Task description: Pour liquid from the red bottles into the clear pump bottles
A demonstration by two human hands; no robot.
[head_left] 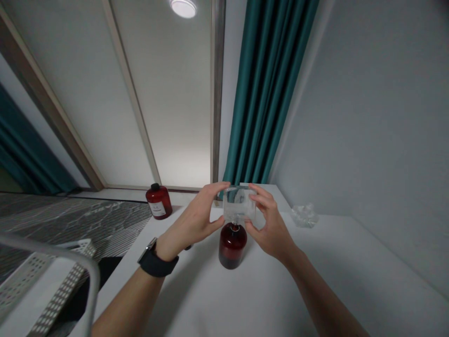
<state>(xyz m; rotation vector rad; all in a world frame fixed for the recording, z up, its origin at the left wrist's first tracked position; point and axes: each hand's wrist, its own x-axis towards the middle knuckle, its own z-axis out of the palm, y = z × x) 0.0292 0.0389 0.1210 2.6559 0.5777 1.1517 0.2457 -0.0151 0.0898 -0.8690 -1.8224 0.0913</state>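
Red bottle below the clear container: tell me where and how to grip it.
Grip the red bottle around its rounded body, probably from the near side: it stands upright, its near wall unobstructed, while the left hand and right hand hold the clear container near its neck.

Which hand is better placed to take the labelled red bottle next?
Probably the left hand: it is nearer the labelled red bottle, though it and the right hand hold the clear container.
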